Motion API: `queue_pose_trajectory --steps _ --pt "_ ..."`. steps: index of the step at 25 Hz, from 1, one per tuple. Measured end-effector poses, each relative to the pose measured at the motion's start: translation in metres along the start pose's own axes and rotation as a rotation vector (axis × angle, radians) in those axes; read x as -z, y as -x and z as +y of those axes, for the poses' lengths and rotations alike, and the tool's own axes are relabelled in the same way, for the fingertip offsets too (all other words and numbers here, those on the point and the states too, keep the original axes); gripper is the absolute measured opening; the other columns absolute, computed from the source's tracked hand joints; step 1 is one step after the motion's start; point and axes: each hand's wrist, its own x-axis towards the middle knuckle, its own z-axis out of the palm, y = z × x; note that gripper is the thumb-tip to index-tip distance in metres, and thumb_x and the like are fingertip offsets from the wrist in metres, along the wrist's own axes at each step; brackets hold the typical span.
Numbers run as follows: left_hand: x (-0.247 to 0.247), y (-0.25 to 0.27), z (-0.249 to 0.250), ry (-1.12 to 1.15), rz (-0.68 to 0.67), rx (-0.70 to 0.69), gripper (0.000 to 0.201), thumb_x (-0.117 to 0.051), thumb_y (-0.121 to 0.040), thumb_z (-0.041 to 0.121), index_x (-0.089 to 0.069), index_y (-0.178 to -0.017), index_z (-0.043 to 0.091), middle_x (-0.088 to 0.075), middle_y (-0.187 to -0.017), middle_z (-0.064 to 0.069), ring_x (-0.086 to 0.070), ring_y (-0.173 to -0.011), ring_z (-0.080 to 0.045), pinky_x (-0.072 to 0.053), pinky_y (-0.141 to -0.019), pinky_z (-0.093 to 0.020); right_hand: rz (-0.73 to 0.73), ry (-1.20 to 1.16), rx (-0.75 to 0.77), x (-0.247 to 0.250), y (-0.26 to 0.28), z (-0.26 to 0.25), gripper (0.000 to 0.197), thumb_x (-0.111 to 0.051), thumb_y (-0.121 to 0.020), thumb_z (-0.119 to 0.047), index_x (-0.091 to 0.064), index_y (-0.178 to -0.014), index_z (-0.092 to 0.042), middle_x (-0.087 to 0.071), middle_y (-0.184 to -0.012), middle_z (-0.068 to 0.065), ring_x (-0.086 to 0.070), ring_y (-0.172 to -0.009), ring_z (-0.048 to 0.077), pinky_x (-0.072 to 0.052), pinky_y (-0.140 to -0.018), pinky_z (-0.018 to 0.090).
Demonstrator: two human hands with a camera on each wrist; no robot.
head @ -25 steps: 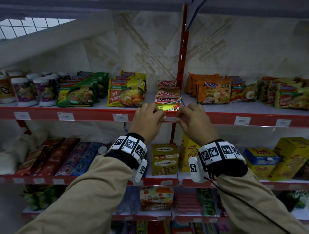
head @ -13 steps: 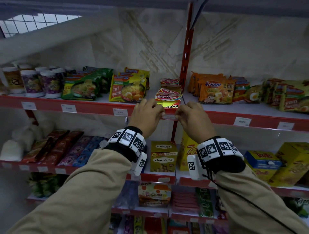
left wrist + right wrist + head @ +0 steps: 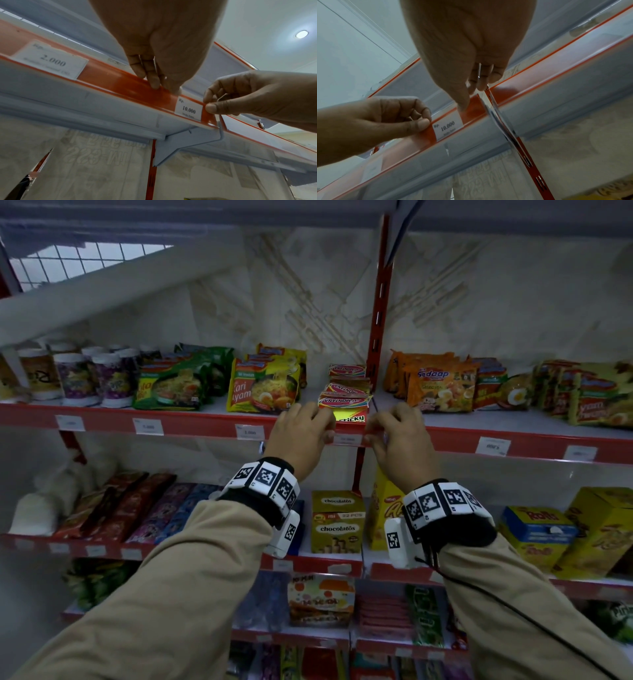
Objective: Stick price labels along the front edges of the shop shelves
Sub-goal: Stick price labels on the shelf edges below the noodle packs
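A white price label (image 3: 347, 440) printed "10.000" (image 3: 188, 110) (image 3: 448, 127) lies flat on the red front edge (image 3: 191, 422) of the upper shelf, just left of the red upright. My left hand (image 3: 322, 433) (image 3: 163, 85) pinches the label's left end, thumb on the face of the strip and fingers curled over its top. My right hand (image 3: 373, 433) (image 3: 467, 97) pinches the right end the same way, its thumb on the label's corner. Each wrist view also shows the other hand's thumb at the label's side.
Other labels (image 3: 250, 432) (image 3: 493, 446) sit along the same edge, one reading "2.000" (image 3: 51, 60). Noodle packets (image 3: 263, 386) and snack boxes (image 3: 342, 402) stand right above my hands. A red upright (image 3: 376, 313) and a grey bracket (image 3: 185, 142) are beside the label. Lower shelves hold boxes (image 3: 337, 522).
Both hands have stayed on the label at the shelf edge. It was held between the fingertips before and now lies flat on the red strip. The head view has shifted slightly.
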Motion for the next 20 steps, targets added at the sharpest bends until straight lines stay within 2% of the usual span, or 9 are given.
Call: queue_pose_trajectory --steps 4,7,9,12,15,17,20 --pt "-0.001 0.0 0.0 -0.005 0.037 -0.013 0.01 -0.059 -0.088 0.014 -0.055 -0.097 0.013 -0.054 -0.103 -0.007 -0.046 -0.096 -0.026 -0.036 -0.077 -0.036 0.023 -0.011 -0.03 -0.003 0.004 0.001 0.023 -0.068 -0.083 -0.018 -0.061 -0.104 -0.014 -0.052 -0.106 0.006 -0.049 -0.103 0.023 -0.042 -0.079 0.03" --pt "-0.004 0.006 -0.001 -0.02 0.042 0.007 0.023 -0.062 -0.084 0.006 -0.057 -0.105 0.013 -0.052 -0.109 -0.007 -0.044 -0.101 -0.026 -0.037 -0.078 -0.034 0.077 -0.038 -0.038 -0.004 0.013 0.003 0.029 -0.07 -0.081 -0.019 -0.058 -0.107 -0.014 -0.051 -0.107 0.007 -0.051 -0.101 0.024 -0.043 -0.078 0.029" --pt "-0.005 0.011 0.001 0.073 0.058 0.053 0.029 -0.065 -0.083 0.007 -0.059 -0.111 0.013 -0.051 -0.115 -0.007 -0.042 -0.107 -0.026 -0.04 -0.084 -0.035 0.087 -0.041 -0.046 -0.005 0.022 0.006 0.032 -0.07 -0.08 -0.018 -0.057 -0.109 -0.013 -0.05 -0.109 0.007 -0.05 -0.101 0.024 -0.043 -0.082 0.028" --pt "-0.005 0.016 0.013 0.143 0.082 0.086 0.032 -0.066 -0.083 0.015 -0.059 -0.114 0.016 -0.05 -0.118 -0.005 -0.04 -0.113 -0.025 -0.041 -0.09 -0.034 0.069 -0.034 -0.093 -0.001 0.037 0.015 0.029 -0.069 -0.081 -0.018 -0.057 -0.107 -0.014 -0.049 -0.11 0.006 -0.048 -0.103 0.023 -0.036 -0.085 0.025" --pt "-0.008 0.014 0.035 0.103 0.04 0.062 0.039 -0.063 -0.084 0.027 -0.053 -0.121 0.018 -0.048 -0.119 -0.004 -0.04 -0.114 -0.024 -0.04 -0.092 -0.035 0.058 -0.017 -0.121 0.01 0.046 0.029 0.028 -0.069 -0.081 -0.019 -0.057 -0.107 -0.014 -0.05 -0.11 0.006 -0.048 -0.104 0.023 -0.038 -0.083 0.027" --pt "-0.014 0.008 0.057 0.059 0.009 0.066 0.05 -0.062 -0.083 0.036 -0.048 -0.129 0.021 -0.044 -0.127 -0.003 -0.036 -0.121 -0.025 -0.035 -0.097 -0.036 0.053 -0.022 -0.13 0.024 0.046 0.044 0.029 -0.069 -0.081 -0.019 -0.057 -0.107 -0.015 -0.05 -0.109 0.005 -0.048 -0.105 0.023 -0.04 -0.086 0.029" --pt "-0.027 -0.003 0.091 -0.002 -0.048 0.101 0.066 -0.061 -0.081 0.047 -0.04 -0.138 0.022 -0.031 -0.146 -0.005 -0.02 -0.137 -0.029 -0.024 -0.108 -0.045 0.056 -0.028 -0.14 0.043 0.045 0.068 0.028 -0.069 -0.081 -0.02 -0.057 -0.105 -0.015 -0.05 -0.108 0.004 -0.05 -0.104 0.023 -0.042 -0.086 0.032"
